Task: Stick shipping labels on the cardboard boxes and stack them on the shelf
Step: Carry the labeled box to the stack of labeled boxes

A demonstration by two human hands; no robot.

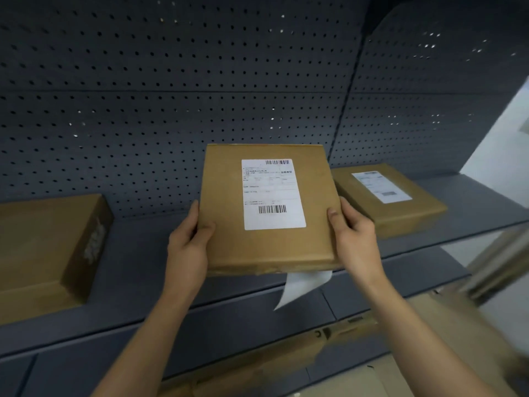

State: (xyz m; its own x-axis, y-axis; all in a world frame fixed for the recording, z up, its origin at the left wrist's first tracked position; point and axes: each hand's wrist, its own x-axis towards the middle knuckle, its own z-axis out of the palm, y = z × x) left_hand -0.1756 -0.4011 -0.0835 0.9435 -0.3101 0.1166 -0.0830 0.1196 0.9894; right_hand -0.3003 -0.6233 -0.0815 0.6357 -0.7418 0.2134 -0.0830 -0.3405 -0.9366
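Observation:
A flat cardboard box with a white shipping label on its top is held over the grey shelf. My left hand grips its left edge, thumb on top. My right hand grips the right edge the same way. A white paper strip hangs from under the box's near edge. Whether the box touches the shelf cannot be told.
A labelled box lies on the shelf to the right. A thicker cardboard box lies at the left. Dark pegboard backs the shelf. Blurred cardboard sits below the shelf front.

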